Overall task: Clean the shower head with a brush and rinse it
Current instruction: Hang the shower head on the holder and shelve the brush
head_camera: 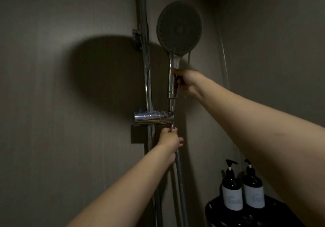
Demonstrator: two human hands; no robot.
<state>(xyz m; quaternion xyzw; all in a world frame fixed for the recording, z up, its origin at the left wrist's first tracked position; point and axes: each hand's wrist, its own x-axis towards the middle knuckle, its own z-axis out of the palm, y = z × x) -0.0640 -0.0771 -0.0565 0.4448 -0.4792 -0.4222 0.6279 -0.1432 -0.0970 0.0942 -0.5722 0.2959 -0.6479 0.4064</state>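
Note:
A round grey shower head with a chrome handle stands upright above the chrome holder on the vertical rail. My right hand grips the handle just under the round face. Just below the holder, my left hand holds the metal hose, which runs down from the handle's foot. No brush is in view.
Two dark pump bottles with white labels stand on a black corner shelf at the lower right. Dim grey walls meet in a corner on the right. A rail bracket is fixed to the wall at upper left.

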